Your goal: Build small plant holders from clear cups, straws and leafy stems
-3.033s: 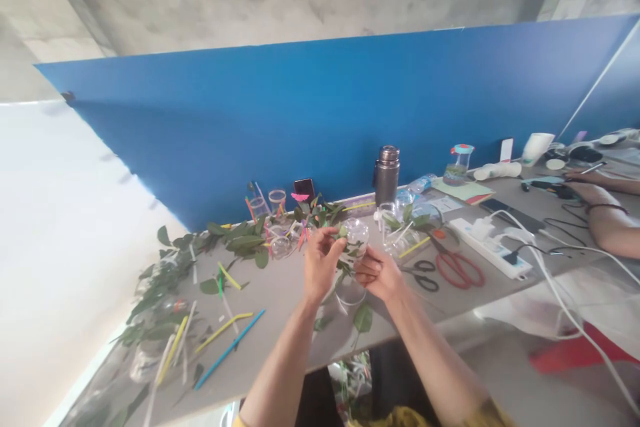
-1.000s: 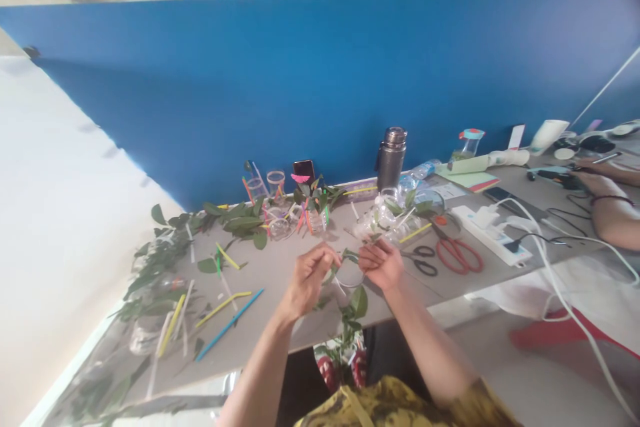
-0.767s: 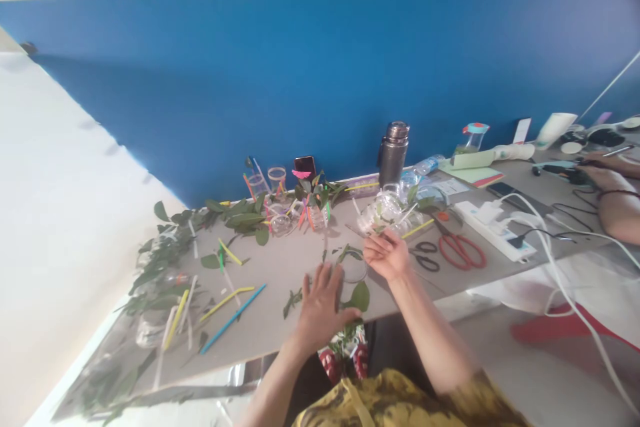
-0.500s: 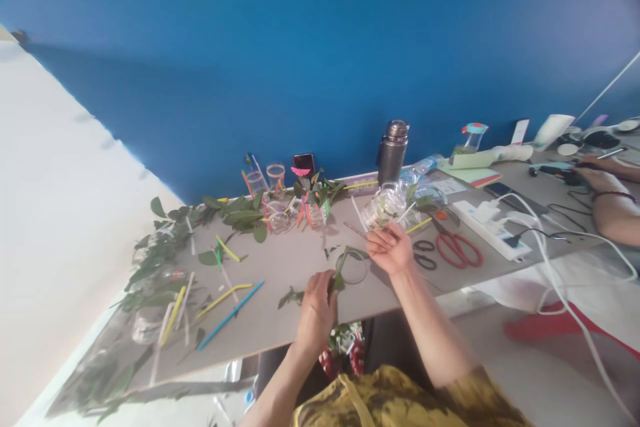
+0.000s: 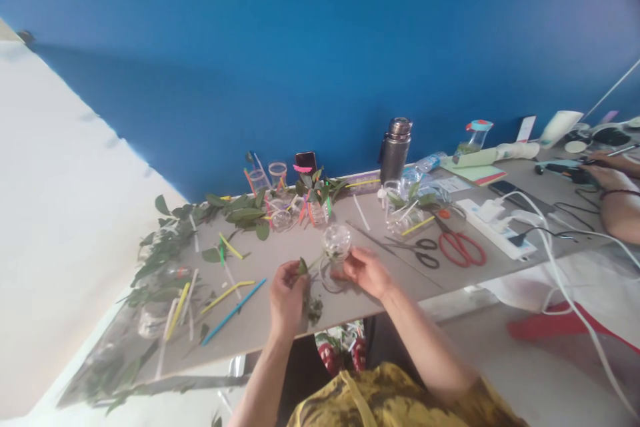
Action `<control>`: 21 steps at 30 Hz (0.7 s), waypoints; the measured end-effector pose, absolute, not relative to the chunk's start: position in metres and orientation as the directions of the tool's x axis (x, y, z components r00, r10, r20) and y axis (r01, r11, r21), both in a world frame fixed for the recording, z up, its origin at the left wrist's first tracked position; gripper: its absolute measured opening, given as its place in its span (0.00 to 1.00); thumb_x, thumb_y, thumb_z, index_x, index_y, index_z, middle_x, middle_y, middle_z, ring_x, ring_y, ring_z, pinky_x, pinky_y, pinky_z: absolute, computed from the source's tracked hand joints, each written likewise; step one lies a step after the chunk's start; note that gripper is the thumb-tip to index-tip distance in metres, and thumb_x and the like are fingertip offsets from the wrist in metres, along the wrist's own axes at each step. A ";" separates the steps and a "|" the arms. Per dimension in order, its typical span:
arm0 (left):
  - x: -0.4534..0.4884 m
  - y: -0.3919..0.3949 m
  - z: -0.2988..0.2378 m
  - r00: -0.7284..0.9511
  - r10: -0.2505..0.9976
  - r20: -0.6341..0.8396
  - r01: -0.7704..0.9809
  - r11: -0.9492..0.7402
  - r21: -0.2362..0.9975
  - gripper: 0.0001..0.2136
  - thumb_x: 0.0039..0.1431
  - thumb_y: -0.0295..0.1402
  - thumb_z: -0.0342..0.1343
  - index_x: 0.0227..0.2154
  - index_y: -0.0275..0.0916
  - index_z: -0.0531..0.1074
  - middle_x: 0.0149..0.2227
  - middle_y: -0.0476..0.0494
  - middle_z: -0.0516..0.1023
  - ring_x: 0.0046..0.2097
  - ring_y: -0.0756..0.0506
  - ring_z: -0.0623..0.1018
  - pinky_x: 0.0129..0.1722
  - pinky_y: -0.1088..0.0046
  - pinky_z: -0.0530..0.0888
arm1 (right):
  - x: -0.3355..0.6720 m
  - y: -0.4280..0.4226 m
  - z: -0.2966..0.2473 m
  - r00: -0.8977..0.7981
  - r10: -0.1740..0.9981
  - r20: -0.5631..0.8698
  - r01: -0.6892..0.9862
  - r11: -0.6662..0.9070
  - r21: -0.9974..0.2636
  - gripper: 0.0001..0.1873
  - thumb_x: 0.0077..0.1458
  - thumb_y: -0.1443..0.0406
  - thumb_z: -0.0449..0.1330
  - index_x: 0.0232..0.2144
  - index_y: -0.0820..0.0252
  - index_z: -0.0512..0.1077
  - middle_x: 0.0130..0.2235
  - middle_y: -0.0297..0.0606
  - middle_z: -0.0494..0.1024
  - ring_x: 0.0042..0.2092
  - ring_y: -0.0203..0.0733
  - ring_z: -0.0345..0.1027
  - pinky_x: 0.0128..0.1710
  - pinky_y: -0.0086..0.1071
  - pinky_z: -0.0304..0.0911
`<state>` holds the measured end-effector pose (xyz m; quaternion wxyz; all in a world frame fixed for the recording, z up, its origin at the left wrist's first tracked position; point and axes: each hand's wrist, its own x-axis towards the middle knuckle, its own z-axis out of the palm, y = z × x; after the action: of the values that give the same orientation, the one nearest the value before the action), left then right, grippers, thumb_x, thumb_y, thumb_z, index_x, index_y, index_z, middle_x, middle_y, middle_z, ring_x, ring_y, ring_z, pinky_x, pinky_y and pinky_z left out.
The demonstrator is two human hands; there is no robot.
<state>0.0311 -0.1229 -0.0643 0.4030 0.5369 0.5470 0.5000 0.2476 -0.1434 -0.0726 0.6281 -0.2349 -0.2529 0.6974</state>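
Note:
My left hand is closed around a leafy green stem, whose thin end points right towards a clear plastic cup. My right hand grips the lower part of that cup; its fingertips are partly hidden behind it. A thin pale ring shows just below the cup, between both hands. A small leafy sprig hangs or lies beside my left hand, at the table edge. To the right of the cup, a long thin rod rests on the table.
Black scissors and red-handled scissors lie at right, near a white power strip. A dark thermos stands by the blue wall. Straws, such as a blue one, and leaves cover the left. A co-worker's hand is far right.
My right hand has let go of the thin rod, now on the table, and has taken a clear plastic cup. My left hand has moved left with the stem.

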 end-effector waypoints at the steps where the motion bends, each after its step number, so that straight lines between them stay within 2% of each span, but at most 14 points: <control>1: 0.024 -0.122 -0.062 -0.109 0.990 0.084 0.196 -0.062 0.979 0.16 0.48 0.40 0.62 0.39 0.38 0.76 0.35 0.43 0.83 0.37 0.43 0.81 0.39 0.66 0.77 | 0.250 -0.141 -0.075 -0.060 0.998 -0.021 -0.750 -0.059 -0.659 0.14 0.54 0.56 0.73 0.29 0.59 0.75 0.21 0.28 0.71 0.23 0.34 0.60 0.40 0.43 0.76; 3: 0.011 -0.125 -0.056 -0.042 0.996 0.075 0.312 -0.058 0.948 0.12 0.51 0.39 0.60 0.37 0.40 0.78 0.35 0.43 0.84 0.38 0.41 0.81 0.39 0.65 0.76 | 0.257 -0.135 -0.076 0.027 0.999 -0.038 -0.745 -0.005 -0.667 0.15 0.52 0.56 0.74 0.28 0.58 0.75 0.22 0.29 0.72 0.24 0.35 0.62 0.38 0.41 0.76; 5: 0.002 -0.133 -0.049 0.184 0.981 0.060 0.461 -0.139 0.877 0.08 0.53 0.37 0.58 0.32 0.40 0.78 0.33 0.43 0.83 0.37 0.41 0.80 0.39 0.66 0.75 | 0.264 -0.128 -0.075 0.079 0.995 -0.063 -0.742 0.017 -0.670 0.16 0.49 0.56 0.75 0.29 0.58 0.74 0.22 0.30 0.73 0.25 0.36 0.65 0.34 0.39 0.76; 8: 0.000 -0.150 -0.041 0.584 0.811 0.020 0.509 -0.386 0.770 0.09 0.55 0.27 0.52 0.27 0.41 0.78 0.32 0.44 0.80 0.37 0.43 0.79 0.40 0.68 0.73 | 0.264 -0.120 -0.074 0.048 0.994 -0.100 -0.723 -0.034 -0.690 0.19 0.47 0.54 0.76 0.30 0.58 0.75 0.23 0.32 0.76 0.25 0.37 0.67 0.30 0.38 0.74; 10: 0.000 -0.157 -0.038 0.673 0.740 -0.001 0.505 -0.458 0.731 0.11 0.55 0.24 0.50 0.28 0.42 0.77 0.33 0.45 0.80 0.37 0.44 0.79 0.40 0.70 0.72 | 0.262 -0.117 -0.074 0.081 0.993 -0.085 -0.664 -0.010 -0.748 0.20 0.47 0.52 0.76 0.30 0.59 0.75 0.24 0.34 0.78 0.26 0.37 0.69 0.30 0.35 0.73; 13: -0.006 -0.153 -0.037 0.588 0.808 0.042 0.569 -0.449 0.689 0.12 0.60 0.27 0.48 0.30 0.41 0.77 0.33 0.43 0.79 0.37 0.43 0.79 0.40 0.68 0.73 | 0.265 -0.114 -0.072 0.203 0.978 -0.053 -0.566 0.073 -0.821 0.21 0.46 0.51 0.76 0.29 0.60 0.75 0.24 0.34 0.78 0.27 0.37 0.72 0.31 0.31 0.71; 15: -0.015 -0.143 -0.038 0.503 0.858 0.100 0.608 -0.433 0.665 0.13 0.62 0.29 0.47 0.31 0.41 0.78 0.34 0.42 0.79 0.39 0.42 0.79 0.43 0.65 0.75 | 0.272 -0.114 -0.071 0.211 0.976 -0.054 -0.554 0.074 -0.829 0.21 0.45 0.51 0.76 0.29 0.60 0.76 0.23 0.33 0.77 0.26 0.37 0.71 0.32 0.34 0.73; 18: -0.022 -0.131 -0.047 0.445 0.871 0.208 0.631 -0.470 0.618 0.16 0.60 0.27 0.47 0.38 0.42 0.81 0.47 0.38 0.81 0.53 0.38 0.78 0.57 0.56 0.74 | 0.281 -0.113 -0.069 0.170 0.984 -0.060 -0.588 0.052 -0.807 0.19 0.46 0.53 0.76 0.29 0.60 0.76 0.23 0.32 0.77 0.24 0.35 0.68 0.36 0.39 0.76; 21: -0.011 -0.140 -0.063 0.367 0.904 0.219 0.696 -0.423 0.580 0.18 0.58 0.30 0.55 0.49 0.44 0.81 0.62 0.35 0.76 0.67 0.31 0.69 0.66 0.43 0.65 | 0.284 -0.110 -0.070 0.185 0.981 -0.067 -0.611 0.061 -0.790 0.18 0.46 0.55 0.76 0.29 0.60 0.76 0.22 0.31 0.76 0.25 0.35 0.68 0.38 0.40 0.76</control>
<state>-0.0112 -0.1396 -0.0625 0.1999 0.8023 0.4985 0.2605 0.2836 -0.1105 -0.0702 0.6812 -0.3582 -0.2582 0.5840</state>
